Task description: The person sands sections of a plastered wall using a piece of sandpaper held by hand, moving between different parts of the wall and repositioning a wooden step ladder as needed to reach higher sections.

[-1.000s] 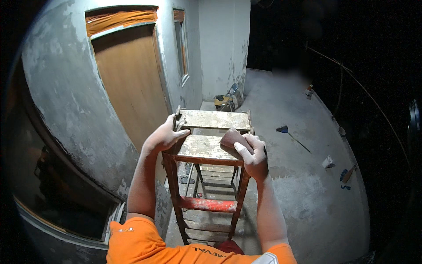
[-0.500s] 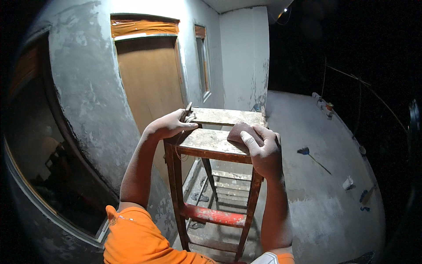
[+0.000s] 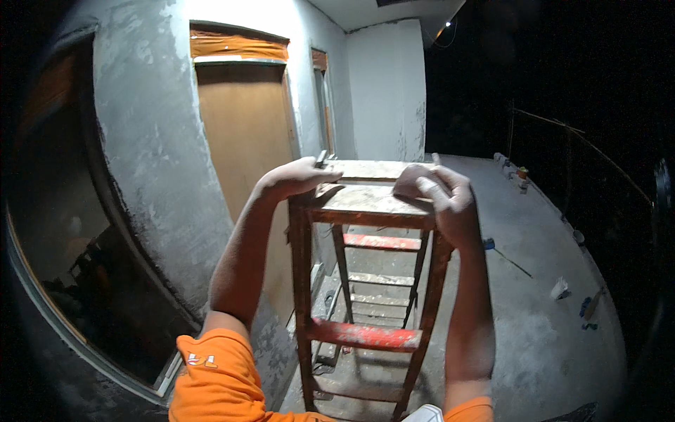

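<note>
A worn, paint-splashed stepladder (image 3: 373, 217) stands upright in front of me, with two pale boards at its top. My left hand (image 3: 301, 176) is closed around the ladder's top left corner, its fingers partly hidden behind the edge. My right hand (image 3: 450, 197) grips a curved brown piece of sandpaper (image 3: 413, 181) between thumb and fingers, against the top boards at the right corner. Whitish dust coats both hands. Below, a scuffed red rung (image 3: 365, 335) crosses the near side of the ladder, and another red rung (image 3: 383, 242) shows on the far side.
Left of the ladder are a grey plastered wall (image 3: 148, 141), a dark window (image 3: 91, 232) and a brown door (image 3: 246, 126). On the concrete floor (image 3: 520, 366) to the right lie a broom-like tool (image 3: 512, 262) and a crumpled white item (image 3: 560, 289). Small containers (image 3: 522, 176) line the floor's far edge.
The ladder top and both hands now sit higher and farther right in view. More of the ladder's far rungs shows. Both hands keep their grip.
</note>
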A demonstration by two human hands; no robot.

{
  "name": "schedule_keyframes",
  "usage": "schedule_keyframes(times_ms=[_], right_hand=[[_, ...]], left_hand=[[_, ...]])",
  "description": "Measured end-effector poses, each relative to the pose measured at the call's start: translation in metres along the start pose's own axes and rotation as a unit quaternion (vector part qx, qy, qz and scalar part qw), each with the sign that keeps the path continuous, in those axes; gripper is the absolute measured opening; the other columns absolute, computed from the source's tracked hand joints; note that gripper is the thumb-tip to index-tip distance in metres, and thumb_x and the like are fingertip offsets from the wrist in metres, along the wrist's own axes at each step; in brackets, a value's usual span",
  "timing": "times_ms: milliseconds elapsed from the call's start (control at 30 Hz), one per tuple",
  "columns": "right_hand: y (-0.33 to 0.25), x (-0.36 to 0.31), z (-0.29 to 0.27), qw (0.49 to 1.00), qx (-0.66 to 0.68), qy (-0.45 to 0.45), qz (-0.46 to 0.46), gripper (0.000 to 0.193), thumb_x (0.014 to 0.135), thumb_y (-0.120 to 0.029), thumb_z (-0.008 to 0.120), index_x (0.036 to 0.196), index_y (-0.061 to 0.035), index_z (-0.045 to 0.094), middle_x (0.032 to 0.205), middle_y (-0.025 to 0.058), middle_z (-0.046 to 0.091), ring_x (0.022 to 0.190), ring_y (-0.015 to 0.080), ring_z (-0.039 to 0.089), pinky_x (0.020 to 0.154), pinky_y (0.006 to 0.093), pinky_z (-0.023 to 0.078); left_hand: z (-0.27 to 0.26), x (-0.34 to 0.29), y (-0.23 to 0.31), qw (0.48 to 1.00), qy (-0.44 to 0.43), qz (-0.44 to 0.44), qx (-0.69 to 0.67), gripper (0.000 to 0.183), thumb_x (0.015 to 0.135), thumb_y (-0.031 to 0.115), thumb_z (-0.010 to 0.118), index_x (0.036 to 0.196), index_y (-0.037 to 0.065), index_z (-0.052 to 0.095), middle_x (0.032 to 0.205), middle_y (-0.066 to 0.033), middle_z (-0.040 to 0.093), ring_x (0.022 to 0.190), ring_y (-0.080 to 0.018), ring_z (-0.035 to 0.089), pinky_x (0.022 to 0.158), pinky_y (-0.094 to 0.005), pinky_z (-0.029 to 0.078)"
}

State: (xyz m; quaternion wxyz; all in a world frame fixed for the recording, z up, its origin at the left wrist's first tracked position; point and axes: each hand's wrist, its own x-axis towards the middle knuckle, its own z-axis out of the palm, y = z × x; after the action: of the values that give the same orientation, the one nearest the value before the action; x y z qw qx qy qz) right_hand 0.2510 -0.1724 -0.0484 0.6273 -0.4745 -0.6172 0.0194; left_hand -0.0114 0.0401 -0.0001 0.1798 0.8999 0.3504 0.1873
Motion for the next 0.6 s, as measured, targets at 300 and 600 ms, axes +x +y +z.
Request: schedule_keyframes(times_ms=[300, 600], right_hand=[[-0.008, -0.004, -0.001, 0.993, -0.119, 0.024, -0.011, 0.030, 0.102, -0.028, 0.062, 0.106, -0.0019, 0.076, 0.098, 0.0149, 0.077, 0.091, 0.0227, 0.074, 0.092, 0.0389, 0.055], [-0.041, -0.030, 0.098, 0.832, -0.436, 0.156, -0.307, 0.011, 0.101, -0.017, 0.068, 0.104, -0.0082, 0.074, 0.098, 0.0106, 0.074, 0.099, 0.0298, 0.069, 0.101, 0.0492, 0.044]], left_hand=[[0.040, -0.055, 0.017, 0.940, 0.315, 0.113, -0.066, 0.048, 0.099, 0.027, 0.071, 0.135, -0.002, 0.062, 0.127, -0.0272, 0.070, 0.121, -0.0336, 0.069, 0.107, -0.0422, 0.052], [0.131, -0.138, -0.051, 0.895, 0.349, 0.241, -0.141, 0.078, 0.100, 0.018, 0.063, 0.164, 0.000, 0.022, 0.164, -0.0289, 0.033, 0.156, -0.0425, 0.031, 0.128, -0.0464, 0.024]])
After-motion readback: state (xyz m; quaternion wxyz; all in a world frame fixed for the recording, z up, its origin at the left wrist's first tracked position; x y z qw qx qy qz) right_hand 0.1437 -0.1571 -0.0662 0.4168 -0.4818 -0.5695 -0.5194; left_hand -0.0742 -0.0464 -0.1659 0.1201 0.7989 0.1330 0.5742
